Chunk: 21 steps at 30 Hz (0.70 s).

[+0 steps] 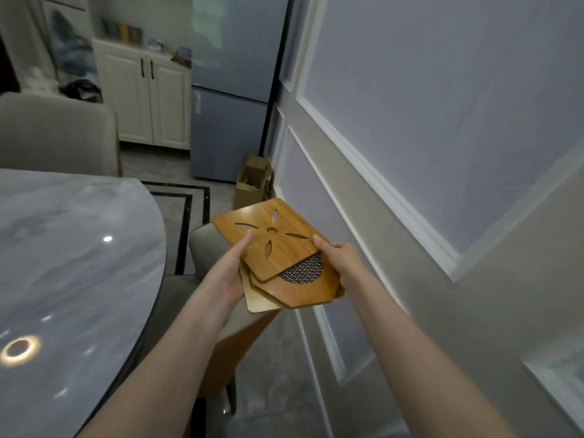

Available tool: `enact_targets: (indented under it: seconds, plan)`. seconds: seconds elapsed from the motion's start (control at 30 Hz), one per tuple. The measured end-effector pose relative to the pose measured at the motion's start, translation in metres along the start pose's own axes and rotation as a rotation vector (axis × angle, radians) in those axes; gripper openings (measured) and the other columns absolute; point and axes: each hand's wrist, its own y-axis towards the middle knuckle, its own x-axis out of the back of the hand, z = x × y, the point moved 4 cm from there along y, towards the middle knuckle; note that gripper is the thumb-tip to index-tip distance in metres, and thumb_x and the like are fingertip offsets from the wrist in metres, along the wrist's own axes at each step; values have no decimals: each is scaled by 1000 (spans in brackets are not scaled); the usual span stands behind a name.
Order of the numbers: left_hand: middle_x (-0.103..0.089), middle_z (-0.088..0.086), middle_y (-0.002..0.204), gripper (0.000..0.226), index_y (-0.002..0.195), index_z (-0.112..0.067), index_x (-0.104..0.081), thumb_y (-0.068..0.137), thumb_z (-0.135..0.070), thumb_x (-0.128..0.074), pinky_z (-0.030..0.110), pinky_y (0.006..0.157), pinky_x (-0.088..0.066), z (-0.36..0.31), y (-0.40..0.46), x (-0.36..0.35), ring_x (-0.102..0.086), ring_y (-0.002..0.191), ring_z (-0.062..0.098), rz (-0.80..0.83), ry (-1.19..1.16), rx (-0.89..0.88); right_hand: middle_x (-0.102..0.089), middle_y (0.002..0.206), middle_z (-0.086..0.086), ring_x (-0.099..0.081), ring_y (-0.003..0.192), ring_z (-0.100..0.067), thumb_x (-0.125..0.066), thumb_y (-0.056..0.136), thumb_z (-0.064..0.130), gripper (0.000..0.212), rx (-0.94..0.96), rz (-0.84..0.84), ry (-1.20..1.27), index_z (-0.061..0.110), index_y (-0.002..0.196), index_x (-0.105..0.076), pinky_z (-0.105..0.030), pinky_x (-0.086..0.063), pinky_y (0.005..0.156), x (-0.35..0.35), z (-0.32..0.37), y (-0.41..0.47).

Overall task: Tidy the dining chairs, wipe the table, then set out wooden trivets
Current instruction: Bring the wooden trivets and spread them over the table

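Both grips, left hand (pixel 229 273) and right hand (pixel 339 263), are closed around a fanned stack of flat brown wooden cut-out trivets (pixel 278 248), best separated singly and laid on the grey marble worktop (pixel 79 248) leftward.

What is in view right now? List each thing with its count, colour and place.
trivets: a stack of at least three, brown wood, the second with a metal mesh centre, held in the air right of the table
table: one, glossy grey marble look, left
chairs: two, grey; one at the far side of the table, one below the trivets
cabinet: one, cream, far wall
fridge: one, blue-grey, beside the cabinet
cardboard box: one, brown, on the floor by the fridge
wall: pale, with white moulding, right
left hand: holds the stack's left edge
right hand: holds the stack's right edge
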Motion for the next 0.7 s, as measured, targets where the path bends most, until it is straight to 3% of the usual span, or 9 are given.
enact_targets:
  seconds: [0.07,0.17,0.23,0.37,0.6,0.7]
  plan:
    - [-67,15,102,47,132,-15,-48,93,-40,-53,49,79,-47,-17,25,-6,-63,95,33,28,4,-4,-67,97,-14,-63,81,-23,-74,81,36,30,-6,10,-7,9,83,-60,-32,-51,73,-5,14,34]
    - [-68,14,101,51,135,-17,-47,91,-43,-54,50,75,-50,-40,65,-9,-64,95,34,14,3,-40,-67,108,-15,-64,92,-26,-68,85,40,47,-12,34,-25,1,110,-63,-35,-52,80,-18,37,84]
    - [-67,15,105,52,136,-17,-46,91,-43,-54,51,75,-51,-51,86,-11,-64,96,35,10,-3,-62,-65,111,-11,-62,100,-27,-64,87,44,52,-5,27,-24,3,118,-59,-37,-50,87,-30,48,115]
    - [-64,15,117,55,132,-17,-50,83,-37,-63,51,82,-50,-77,136,-3,-62,104,35,-86,45,-155,-60,92,-4,-58,89,-23,-51,95,44,33,-18,113,24,13,107,-55,-35,-47,80,-71,63,187]
    - [-62,14,119,27,115,-22,-56,89,-13,-59,50,81,-50,-113,206,13,-59,108,35,-295,-27,-335,-59,100,-6,-56,93,-24,-46,98,42,29,-1,350,-39,14,103,-53,-36,-44,79,-145,105,286]
    - [-62,15,121,40,130,-17,-50,91,-13,-58,48,76,-53,-123,217,24,-61,107,34,-382,-93,-398,-57,100,-6,-56,97,-26,-48,97,43,34,-3,469,-83,12,110,-54,-36,-44,83,-179,122,306]
